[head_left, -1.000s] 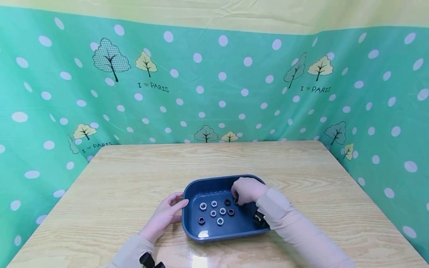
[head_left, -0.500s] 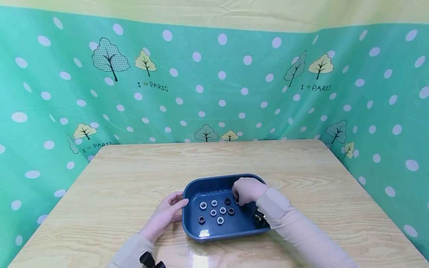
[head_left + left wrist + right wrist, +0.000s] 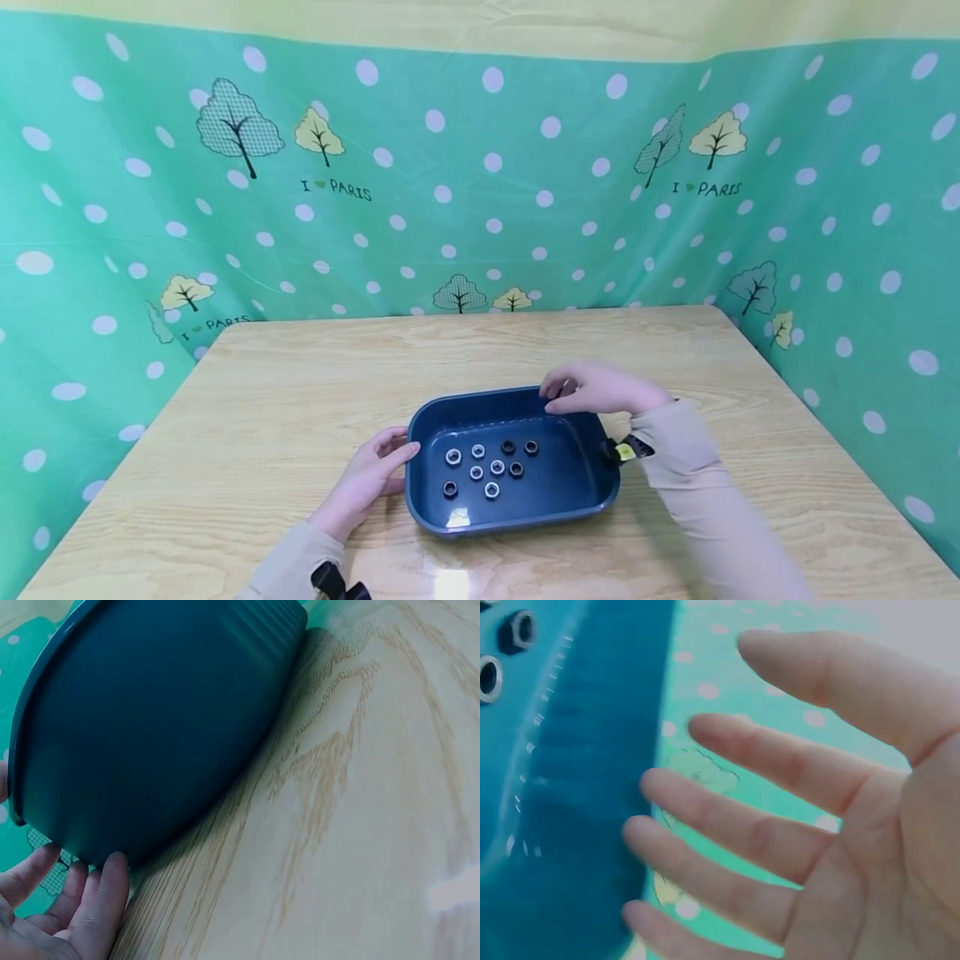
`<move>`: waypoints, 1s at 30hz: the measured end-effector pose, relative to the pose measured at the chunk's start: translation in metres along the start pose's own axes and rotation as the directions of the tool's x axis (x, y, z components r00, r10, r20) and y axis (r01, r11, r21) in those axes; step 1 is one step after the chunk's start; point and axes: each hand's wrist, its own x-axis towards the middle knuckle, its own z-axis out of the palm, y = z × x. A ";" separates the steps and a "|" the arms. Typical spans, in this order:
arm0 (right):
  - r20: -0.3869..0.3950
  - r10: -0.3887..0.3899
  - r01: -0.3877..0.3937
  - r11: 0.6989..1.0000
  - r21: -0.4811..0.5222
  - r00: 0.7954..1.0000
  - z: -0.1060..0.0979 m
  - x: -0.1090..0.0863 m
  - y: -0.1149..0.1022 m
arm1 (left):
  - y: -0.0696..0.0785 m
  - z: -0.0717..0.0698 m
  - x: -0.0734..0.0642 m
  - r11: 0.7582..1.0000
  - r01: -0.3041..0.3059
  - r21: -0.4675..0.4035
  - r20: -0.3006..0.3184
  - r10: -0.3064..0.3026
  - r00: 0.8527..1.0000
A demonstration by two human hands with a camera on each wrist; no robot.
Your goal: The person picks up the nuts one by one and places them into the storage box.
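A dark blue plastic tray [image 3: 558,515] sits on the table with several hex nuts on its floor. Some are silver, like the nut [image 3: 453,457] toward the left; others are dark, like the nut [image 3: 531,447] furthest right. My left hand [image 3: 369,473] holds the tray's left end, thumb at the rim and fingertips [image 3: 114,868] against the outer wall. Over the far right rim hovers my right hand [image 3: 596,388]. The right wrist view shows its fingers [image 3: 735,810] spread and the palm holding nothing.
The wood-grain table [image 3: 315,375] extends all around the tray. A green polka-dot curtain [image 3: 405,183] hangs behind it and along both sides. A dark camera mount [image 3: 630,450] on the right wrist overlaps the tray's right end in the head view.
My right hand has left the rightmost dark nut, rising back and to the right out of the tray with its fingers loosened. That nut now shows fully. My left hand keeps its place.
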 end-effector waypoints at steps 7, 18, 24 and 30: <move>-0.185 -0.010 0.028 0.995 0.093 0.983 -0.004 -0.014 0.014 | 0.000 -0.005 0.000 1.000 0.015 -0.009 -0.007 -0.015 1.000; -0.456 0.052 0.028 0.986 0.166 0.888 0.010 -0.026 0.029 | 0.002 -0.012 -0.003 1.000 -0.005 0.007 0.031 0.005 0.999; -0.544 0.104 -0.004 0.983 0.182 0.833 0.013 -0.030 0.035 | 0.005 -0.013 -0.004 0.999 -0.012 0.048 0.020 0.011 1.000; -0.517 0.077 -0.025 0.994 0.108 0.853 0.019 -0.028 0.049 | 0.004 -0.016 -0.003 0.992 -0.021 0.123 0.003 0.020 1.000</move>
